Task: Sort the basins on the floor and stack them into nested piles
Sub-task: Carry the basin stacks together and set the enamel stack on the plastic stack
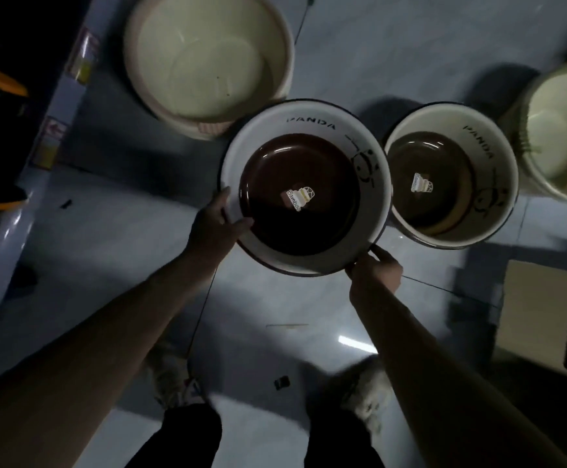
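A white panda basin [258, 143] with a brown bottom and a label is held above the floor at the centre. My left hand [218, 221] grips its near-left rim, and my right hand [375, 270] grips its near-right rim. Just to its right stands a smaller panda basin [498, 184] of the same design. A large cream basin [208, 59] sits on the floor behind and to the left. Another cream basin [558, 130] stands at the far right, cut by the frame edge.
A cardboard box [545, 312] with a hand slot lies at the right. A dark wall or cabinet [12, 62] runs along the left side. My two shoes [174, 376] stand on the shiny tiled floor, with a thin cord and small dark scraps nearby.
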